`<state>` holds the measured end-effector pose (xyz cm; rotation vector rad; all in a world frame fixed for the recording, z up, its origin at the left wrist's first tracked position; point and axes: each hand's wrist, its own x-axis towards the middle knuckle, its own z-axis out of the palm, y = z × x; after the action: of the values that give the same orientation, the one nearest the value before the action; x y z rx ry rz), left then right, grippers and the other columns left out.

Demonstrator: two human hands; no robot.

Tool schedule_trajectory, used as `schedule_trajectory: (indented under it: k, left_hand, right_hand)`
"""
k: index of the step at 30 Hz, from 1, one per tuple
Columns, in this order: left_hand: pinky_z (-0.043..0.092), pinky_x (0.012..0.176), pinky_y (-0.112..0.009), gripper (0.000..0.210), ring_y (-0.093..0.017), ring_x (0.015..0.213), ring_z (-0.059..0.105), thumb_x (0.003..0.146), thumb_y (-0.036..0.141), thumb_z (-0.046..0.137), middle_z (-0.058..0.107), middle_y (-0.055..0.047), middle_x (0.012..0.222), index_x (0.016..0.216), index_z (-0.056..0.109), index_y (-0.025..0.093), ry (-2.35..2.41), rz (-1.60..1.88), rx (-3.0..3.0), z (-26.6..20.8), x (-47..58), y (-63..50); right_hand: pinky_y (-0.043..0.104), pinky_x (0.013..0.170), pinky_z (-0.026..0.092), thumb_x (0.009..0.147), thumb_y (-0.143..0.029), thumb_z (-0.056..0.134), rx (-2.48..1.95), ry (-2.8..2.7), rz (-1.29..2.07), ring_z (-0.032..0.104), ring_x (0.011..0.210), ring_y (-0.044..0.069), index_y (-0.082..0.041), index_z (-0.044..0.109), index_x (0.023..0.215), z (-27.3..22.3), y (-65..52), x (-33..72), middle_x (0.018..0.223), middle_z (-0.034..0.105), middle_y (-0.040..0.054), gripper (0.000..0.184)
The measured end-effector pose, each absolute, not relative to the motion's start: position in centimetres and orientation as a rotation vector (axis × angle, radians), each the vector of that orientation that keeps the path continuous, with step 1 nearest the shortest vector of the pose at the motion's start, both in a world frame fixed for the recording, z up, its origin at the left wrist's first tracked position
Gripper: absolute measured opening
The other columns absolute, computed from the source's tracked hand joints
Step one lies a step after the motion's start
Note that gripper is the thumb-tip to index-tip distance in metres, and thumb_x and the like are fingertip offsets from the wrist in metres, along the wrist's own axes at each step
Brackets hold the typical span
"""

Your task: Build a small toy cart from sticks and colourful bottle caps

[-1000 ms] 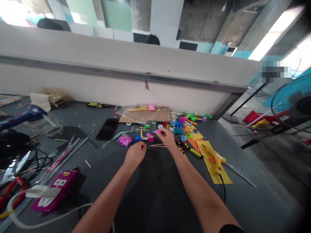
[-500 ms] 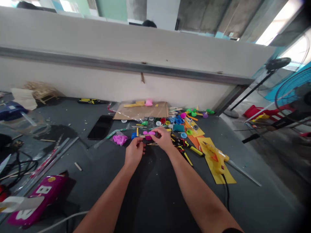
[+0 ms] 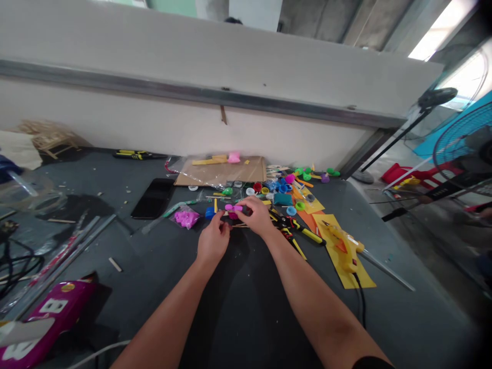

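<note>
In the middle of the table my right hand (image 3: pixel 258 218) pinches a small pink clay piece (image 3: pixel 232 209) between thumb and fingertips. A darker magenta part shows just under it. My left hand (image 3: pixel 213 240) is close by on the left, its fingers curled together at the near side of that piece; whatever they hold is hidden. Just beyond the left fingertips are a blue cap (image 3: pixel 209 212) and a short upright yellow stick (image 3: pixel 216 205). A bag of purple clay (image 3: pixel 186 218) lies left of the left hand. Black-and-yellow pliers (image 3: pixel 298 230) lie right of the right hand.
A yellow glue gun (image 3: pixel 348 251) with a cord rests on yellow paper (image 3: pixel 338 271). Colored caps and clay pieces crowd the back right, beside cardboard (image 3: pixel 215 174). A phone (image 3: pixel 152 199) and a magenta packet (image 3: pixel 54 318) are on the left. A white partition (image 3: pixel 154 107) stands behind.
My view has tilted down and shifted slightly. Both hands stay close together around the pink piece, which has turned or shifted a little toward the left hand.
</note>
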<state>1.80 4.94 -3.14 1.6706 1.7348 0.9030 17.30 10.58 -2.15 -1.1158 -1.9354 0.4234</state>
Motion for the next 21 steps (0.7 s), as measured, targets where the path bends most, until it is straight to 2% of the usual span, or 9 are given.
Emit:
schedule_trajectory:
  k: [8, 21]
  left_hand:
    - [0.044, 0.069, -0.026, 0.045, -0.018, 0.073, 0.065, 0.081, 0.023, 0.048, 0.07, -0.005, 0.09, 0.126, 0.048, 0.023, 1.795, 0.828, 1.654, -2.21, 2.18, 4.81]
    - [0.043, 0.066, -0.025, 0.045, -0.017, 0.074, 0.065, 0.083, 0.026, 0.043, 0.07, -0.002, 0.094, 0.129, 0.044, 0.026, 1.777, 0.796, 1.715, -2.51, 2.03, 4.99]
  right_hand:
    - [0.03, 0.075, 0.044, 0.076, -0.03, 0.063, -1.122, -1.937, 0.449, 0.056, 0.084, 0.017, -0.022, 0.068, 0.089, -2.64, 10.71, 17.35, 0.085, 0.062, 0.0033, 0.016]
    - [0.029, 0.077, 0.043, 0.077, -0.032, 0.063, -1.103, -1.963, 0.436, 0.057, 0.083, 0.017, -0.023, 0.068, 0.089, -2.71, 10.98, 17.35, 0.084, 0.065, 0.0026, 0.016]
